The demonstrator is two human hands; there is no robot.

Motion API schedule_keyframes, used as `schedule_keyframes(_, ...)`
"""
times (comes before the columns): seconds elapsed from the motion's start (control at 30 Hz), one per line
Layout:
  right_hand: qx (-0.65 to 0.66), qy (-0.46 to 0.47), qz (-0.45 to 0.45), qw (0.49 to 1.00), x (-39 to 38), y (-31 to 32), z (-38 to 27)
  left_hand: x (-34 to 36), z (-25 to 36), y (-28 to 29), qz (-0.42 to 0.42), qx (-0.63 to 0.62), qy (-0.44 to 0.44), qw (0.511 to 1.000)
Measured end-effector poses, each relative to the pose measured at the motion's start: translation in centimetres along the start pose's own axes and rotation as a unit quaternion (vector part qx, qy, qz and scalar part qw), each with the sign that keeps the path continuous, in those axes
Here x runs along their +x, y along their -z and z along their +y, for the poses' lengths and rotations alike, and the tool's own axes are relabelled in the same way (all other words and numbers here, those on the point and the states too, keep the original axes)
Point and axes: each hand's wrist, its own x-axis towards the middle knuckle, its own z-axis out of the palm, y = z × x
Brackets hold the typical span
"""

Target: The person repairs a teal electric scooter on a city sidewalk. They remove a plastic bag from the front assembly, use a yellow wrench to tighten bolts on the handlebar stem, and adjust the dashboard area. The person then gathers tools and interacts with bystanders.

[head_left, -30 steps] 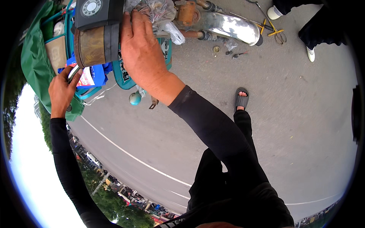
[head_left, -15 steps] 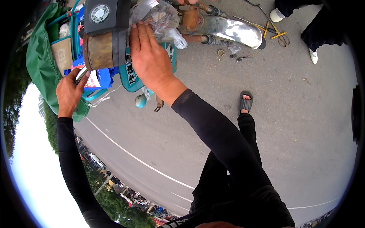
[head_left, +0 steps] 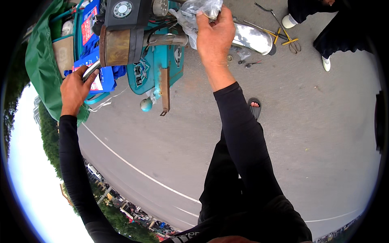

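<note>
My left hand [head_left: 75, 91] is closed around a silver metal lever [head_left: 91, 69] beside the headlight. The headlight [head_left: 115, 47] has a brownish rim and a black housing. Above it sits a black instrument panel with a round gauge [head_left: 122, 9]. My right hand [head_left: 216, 40] is away from the headlight, its thumb and fingers pinching a crumpled clear plastic bag [head_left: 188, 18]. What the bag contains is hard to make out. Between the hands, dark wires and a metal tube [head_left: 168, 39] stick out behind the headlight.
Teal body panels [head_left: 142, 77] and a rusty metal bracket [head_left: 165, 91] hang below. A shiny curved fender [head_left: 253, 38] lies right. Yellow-handled tools [head_left: 289, 41] and small parts rest on the pavement. Another person's shoes [head_left: 326, 63] stand at right; a green tarp [head_left: 44, 65] hangs left.
My right hand has moved right from behind the headlight and now pinches the plastic bag, lifting it right. Wires and the metal tube are uncovered. My left hand stays on the lever.
</note>
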Motion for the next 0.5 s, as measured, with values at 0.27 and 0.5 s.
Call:
schedule_keyframes(0.27, 0.393, -0.243, 0.046, 0.885, 4.0, 1.3, 5.5, 0.6, 0.4, 0.3, -0.031, -0.007, 0.026, 0.999)
schedule_keyframes(0.5, 0.381, -0.294, 0.019, 0.877, 0.0, -1.9, 5.8, 0.0, 0.4, 0.6, -0.018, -0.011, 0.013, 1.000)
